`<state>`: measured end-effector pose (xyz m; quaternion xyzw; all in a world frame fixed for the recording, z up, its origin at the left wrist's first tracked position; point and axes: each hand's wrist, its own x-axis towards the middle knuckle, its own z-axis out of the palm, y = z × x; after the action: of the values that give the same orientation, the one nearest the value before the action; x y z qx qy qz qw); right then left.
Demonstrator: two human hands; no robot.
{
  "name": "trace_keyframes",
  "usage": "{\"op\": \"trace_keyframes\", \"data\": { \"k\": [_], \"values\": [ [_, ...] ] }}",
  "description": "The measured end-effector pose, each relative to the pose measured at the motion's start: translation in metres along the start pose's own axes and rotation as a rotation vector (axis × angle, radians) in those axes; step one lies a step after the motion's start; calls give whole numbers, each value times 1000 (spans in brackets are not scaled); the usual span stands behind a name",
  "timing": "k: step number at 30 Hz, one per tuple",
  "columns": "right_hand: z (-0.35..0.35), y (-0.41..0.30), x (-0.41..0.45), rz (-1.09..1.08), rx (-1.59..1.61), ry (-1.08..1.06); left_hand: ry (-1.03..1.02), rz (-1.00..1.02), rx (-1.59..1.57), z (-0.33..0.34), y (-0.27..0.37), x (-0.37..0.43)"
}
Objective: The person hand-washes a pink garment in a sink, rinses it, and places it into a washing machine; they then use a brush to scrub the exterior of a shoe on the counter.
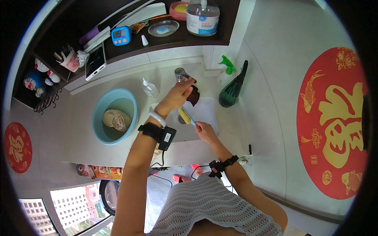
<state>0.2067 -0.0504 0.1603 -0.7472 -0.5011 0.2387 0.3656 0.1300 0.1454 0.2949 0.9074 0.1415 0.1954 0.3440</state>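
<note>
My left hand (178, 93) reaches to the back of the white sink (206, 113), at the metal faucet (179, 72). Its fingers are by the faucet, and a dark brown cloth-like item (193, 96) hangs just under them; whether the hand grips the item or the faucet cannot be told. My right hand (205, 131) is closed on the light blue handle of a scrub brush (185, 115) with yellowish bristles, held over the sink near the drain (181, 119). Left of the sink, a light blue basin (136, 113) holds water and a beige cloth item (116, 119).
A clear pump bottle (150, 88) stands between basin and sink. Right of the sink stand a green spray bottle (230, 93) and a white one with a green trigger (228, 65). Above the counter, a dark shelf (177, 43) holds a blue timer (121, 36), a phone (96, 62) and a large pump bottle (203, 19).
</note>
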Motion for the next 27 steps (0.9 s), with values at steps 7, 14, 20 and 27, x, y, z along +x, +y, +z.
{"op": "trace_keyframes", "data": {
  "k": [7, 14, 20, 27],
  "values": [
    [-4, -17, -4, -189, -197, 78, 326, -386, -644, -49, 23, -115],
    [10, -42, 38, -215, -317, 163, 490, -603, -826, -37, 43, -258],
    [23, -50, 66, -192, -503, 220, 661, -725, -848, -21, 64, -337],
    [26, -53, 73, -186, -661, 117, 852, -816, -859, -9, 71, -387]
  ]
}}
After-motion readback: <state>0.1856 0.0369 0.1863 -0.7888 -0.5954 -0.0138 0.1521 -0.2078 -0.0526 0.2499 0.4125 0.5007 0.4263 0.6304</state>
